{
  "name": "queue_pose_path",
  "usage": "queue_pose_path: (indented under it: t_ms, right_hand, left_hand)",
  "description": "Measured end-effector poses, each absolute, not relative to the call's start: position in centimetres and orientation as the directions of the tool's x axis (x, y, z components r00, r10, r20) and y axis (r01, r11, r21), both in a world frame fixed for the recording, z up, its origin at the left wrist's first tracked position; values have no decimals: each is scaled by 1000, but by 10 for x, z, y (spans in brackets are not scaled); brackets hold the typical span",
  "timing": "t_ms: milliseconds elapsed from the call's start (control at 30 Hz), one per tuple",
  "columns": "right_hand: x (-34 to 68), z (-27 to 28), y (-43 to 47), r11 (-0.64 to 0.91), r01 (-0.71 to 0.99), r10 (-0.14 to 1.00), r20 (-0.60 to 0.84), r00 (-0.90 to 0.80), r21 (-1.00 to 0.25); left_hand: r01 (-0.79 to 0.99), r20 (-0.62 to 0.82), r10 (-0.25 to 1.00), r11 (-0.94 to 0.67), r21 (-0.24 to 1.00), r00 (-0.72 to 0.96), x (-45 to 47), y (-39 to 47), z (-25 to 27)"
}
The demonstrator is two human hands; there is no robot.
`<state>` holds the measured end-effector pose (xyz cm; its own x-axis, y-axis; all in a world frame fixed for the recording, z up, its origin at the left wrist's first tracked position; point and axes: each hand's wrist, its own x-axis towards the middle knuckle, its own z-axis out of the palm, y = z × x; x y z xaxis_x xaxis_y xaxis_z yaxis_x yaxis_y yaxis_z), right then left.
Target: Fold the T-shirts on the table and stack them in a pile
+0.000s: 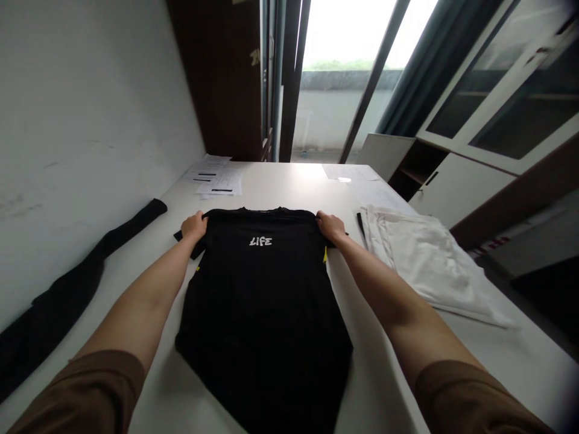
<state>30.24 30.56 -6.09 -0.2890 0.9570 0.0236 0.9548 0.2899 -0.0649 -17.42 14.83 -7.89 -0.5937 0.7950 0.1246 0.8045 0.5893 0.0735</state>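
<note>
A black T-shirt (266, 295) with small white lettering near its collar is stretched between my hands over the white table. My left hand (195, 226) is closed on its left shoulder, and my right hand (331, 225) is closed on the right shoulder. The sleeves hang beyond my fists, and bits of yellow show at both sides. The collar lies at the far end, while the lower part reaches toward me and runs out of view at the bottom.
Folded white cloth (420, 259) lies on the table (289, 181) at the right. Dark clothing (85, 271) stretches along the wall at the left. Printed papers (221, 181) rest at the far left corner. White cabinets (465, 181) stand beyond the right edge.
</note>
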Motion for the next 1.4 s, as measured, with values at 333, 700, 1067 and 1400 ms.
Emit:
queue_pose_path:
  t_ms: [333, 700, 1067, 1400]
  right_hand:
    - [288, -72, 326, 307, 951, 947, 109, -301, -37]
    - [281, -64, 297, 558, 829, 764, 363, -533, 42]
    - [358, -64, 205, 843, 523, 536, 301, -789, -130]
    - [356, -46, 35, 888, 265, 364, 223, -904, -377]
  left_hand:
    - [858, 329, 798, 506, 90, -505, -172, 169, -71]
    - [778, 2, 885, -410, 477, 466, -6, 20, -17]
    - [596, -672, 333, 311, 740, 661, -12, -104, 17]
    - [742, 10, 913, -337, 579, 407, 69, -46, -1]
